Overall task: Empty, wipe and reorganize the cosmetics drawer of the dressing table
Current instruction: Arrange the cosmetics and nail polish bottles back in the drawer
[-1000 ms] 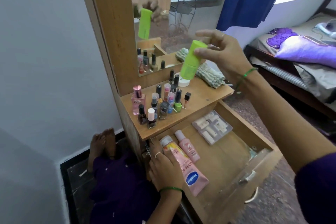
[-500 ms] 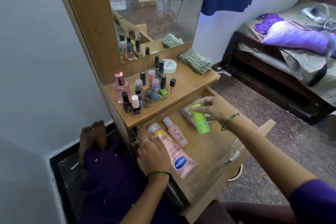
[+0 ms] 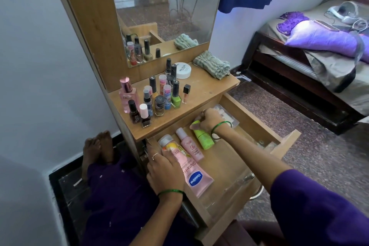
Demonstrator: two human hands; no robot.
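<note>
Right grip (image 3: 209, 121) clasping lime-green plastic bottle (image 3: 203, 139), laid inside open wooden drawer (image 3: 257, 124) alongside slim pink bottle (image 3: 189, 146) for neat rows; left grip (image 3: 165, 170) flat, steadying pink Vaseline tube (image 3: 191, 173).

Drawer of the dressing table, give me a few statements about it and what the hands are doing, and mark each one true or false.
1. The drawer is pulled open. True.
2. The right hand holds the green bottle up in front of the mirror. False: the bottle lies in the drawer, next to the small pink bottle, with the hand on its cap end.
3. The left hand rests on the pink Vaseline tube. True.
4. The striped cloth lies inside the drawer. False: it lies on the tabletop near the mirror.
5. Nail polish bottles stand upright on the tabletop. True.
</note>
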